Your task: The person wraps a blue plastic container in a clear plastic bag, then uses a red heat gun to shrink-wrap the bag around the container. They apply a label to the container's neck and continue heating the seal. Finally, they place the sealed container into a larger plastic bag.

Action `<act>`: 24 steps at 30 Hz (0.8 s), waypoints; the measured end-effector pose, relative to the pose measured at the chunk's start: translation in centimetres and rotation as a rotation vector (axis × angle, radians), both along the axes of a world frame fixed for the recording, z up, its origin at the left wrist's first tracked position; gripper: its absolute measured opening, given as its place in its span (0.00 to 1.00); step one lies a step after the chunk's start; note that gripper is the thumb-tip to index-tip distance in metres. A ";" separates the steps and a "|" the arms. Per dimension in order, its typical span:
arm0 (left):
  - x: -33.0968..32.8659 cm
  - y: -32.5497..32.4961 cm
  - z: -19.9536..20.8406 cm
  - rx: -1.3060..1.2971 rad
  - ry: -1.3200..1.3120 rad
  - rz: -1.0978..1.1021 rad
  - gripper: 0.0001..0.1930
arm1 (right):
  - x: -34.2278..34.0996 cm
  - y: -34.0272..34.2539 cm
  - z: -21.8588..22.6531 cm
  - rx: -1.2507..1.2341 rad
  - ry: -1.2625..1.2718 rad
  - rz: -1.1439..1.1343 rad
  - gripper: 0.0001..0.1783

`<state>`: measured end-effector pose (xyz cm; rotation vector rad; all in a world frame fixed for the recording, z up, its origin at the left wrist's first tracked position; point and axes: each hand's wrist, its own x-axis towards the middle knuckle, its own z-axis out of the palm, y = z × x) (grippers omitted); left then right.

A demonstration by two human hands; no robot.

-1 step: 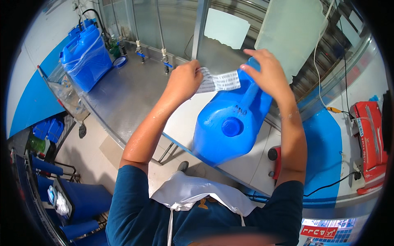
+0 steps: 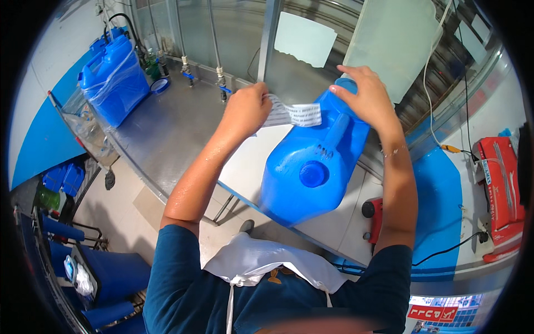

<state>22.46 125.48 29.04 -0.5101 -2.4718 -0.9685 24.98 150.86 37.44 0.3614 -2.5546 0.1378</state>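
Observation:
A big blue plastic jerrycan [image 2: 295,195] stands on a white-topped table, its handle and round cap [image 2: 313,173] facing up. My left hand [image 2: 248,108] is closed in a pinch on a white printed label strip [image 2: 305,115]. The strip is wavy, and its loose end lies at the can's far left edge; whether it sticks there I cannot tell. At the can's far end my right hand [image 2: 368,99] rests by a blue spout cap [image 2: 346,85], fingers stretched out and thumb apart. The hand partly covers that cap.
Left of the table runs a steel counter [image 2: 172,122] with valves at its back. Another blue jerrycan [image 2: 114,83] in clear film and a tape roll [image 2: 160,85] stand on it. A red-and-black tool [image 2: 374,217] lies near my right forearm. Blue bins [image 2: 119,273] stand lower left.
The strip's loose end has shifted slightly left and down. My right hand has moved a little, its fingertips shifting right. The jerrycan stays in place.

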 end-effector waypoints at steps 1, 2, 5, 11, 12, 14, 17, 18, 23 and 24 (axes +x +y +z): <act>-0.8 -0.2 -0.1 -0.015 0.025 -0.012 0.09 | -0.9 1.1 0.2 -0.044 -0.099 -0.141 0.39; -1.6 -0.5 -0.3 -0.038 0.027 -0.015 0.09 | -1.7 1.9 0.0 -0.083 -0.201 -0.156 0.41; -4.0 -1.0 -0.6 -0.087 -0.005 -0.012 0.10 | -3.5 2.8 -1.9 -0.100 -0.448 -0.257 0.50; -6.7 -1.0 -0.8 -0.022 -0.084 -0.091 0.10 | -4.1 4.7 -2.1 -0.110 -0.474 -0.046 0.48; -7.0 -0.9 -0.8 -0.011 -0.095 -0.110 0.10 | -4.0 5.0 -2.0 -0.096 -0.454 -0.002 0.47; -7.6 -0.6 -0.9 0.009 -0.130 -0.151 0.11 | -3.9 5.6 -1.8 -0.119 -0.482 0.054 0.46; -8.5 -0.2 -1.1 0.019 -0.132 -0.208 0.11 | -4.5 6.2 -0.6 -0.193 -0.571 0.248 0.45; -8.8 -0.1 -1.2 0.018 -0.126 -0.229 0.11 | -4.7 6.3 0.1 -0.235 -0.628 0.294 0.45; -9.8 0.4 -1.6 0.019 -0.170 -0.265 0.11 | -4.7 6.3 2.6 -0.234 -0.624 0.282 0.45; -9.9 0.5 -1.6 0.021 -0.186 -0.270 0.12 | -4.3 6.0 2.3 -0.163 -0.617 0.273 0.45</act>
